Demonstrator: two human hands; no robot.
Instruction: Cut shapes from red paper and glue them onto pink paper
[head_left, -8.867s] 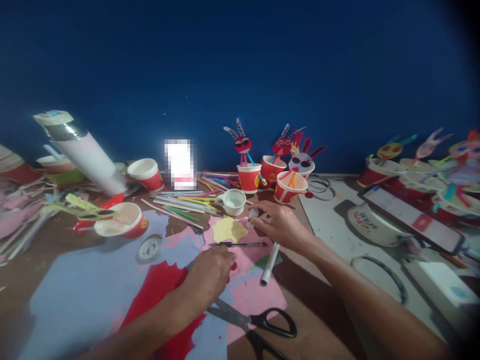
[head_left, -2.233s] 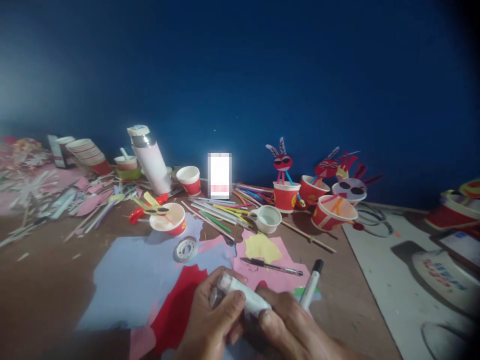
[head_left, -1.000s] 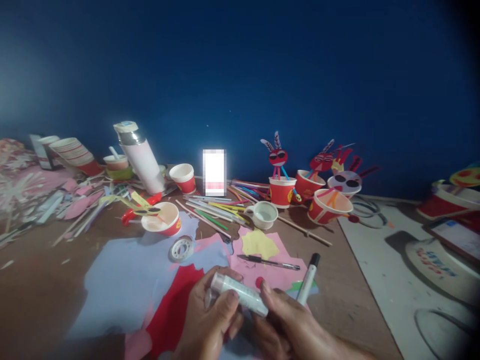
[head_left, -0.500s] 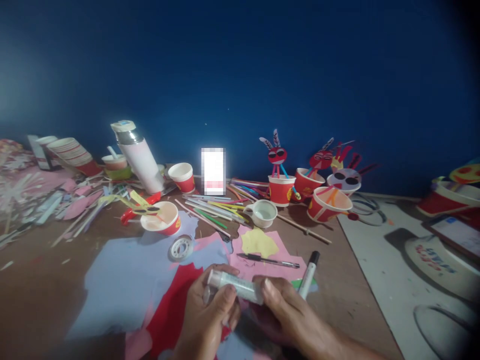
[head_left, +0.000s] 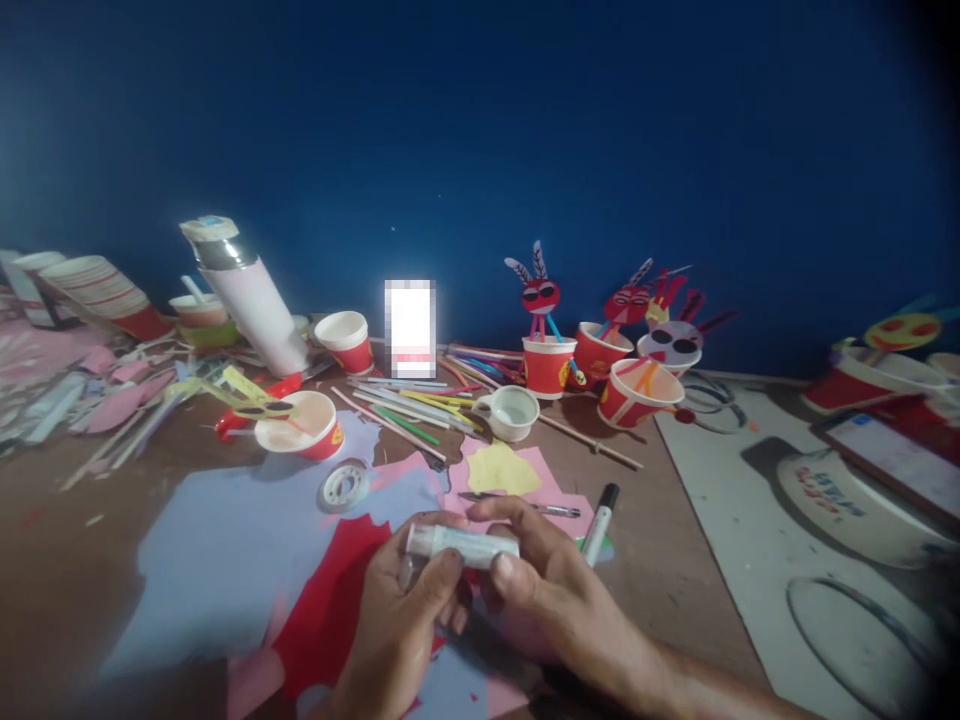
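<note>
A whitish glue stick [head_left: 461, 547] lies nearly level across both hands, low in the middle of the view. My left hand [head_left: 401, 610] is closed round its left part, thumb pressed on the near side. Under that end shows a small clear piece [head_left: 407, 573], perhaps the cap, also at the left fingers. My right hand [head_left: 559, 590] grips the other end, its thumb on the tube's tip and the index finger arched above. Something red shows between the hands, too hidden to name. Beneath lie red paper [head_left: 330, 580], pink paper [head_left: 454, 480] and pale blue paper [head_left: 202, 550].
A pen [head_left: 555, 510], a marker [head_left: 601, 525] and a tape roll [head_left: 343, 486] surround the hands. Behind stand a small white cup [head_left: 510, 412], coloured sticks [head_left: 405, 410], red paper cups [head_left: 549, 370] with paper figures, and a flask [head_left: 255, 310]. A visor [head_left: 832, 500] lies right.
The glue stick lay on the paper in the earliest frame; both hands hold it now. Lately it has turned more level, and my right index finger has lifted over it. The view shifted slightly.
</note>
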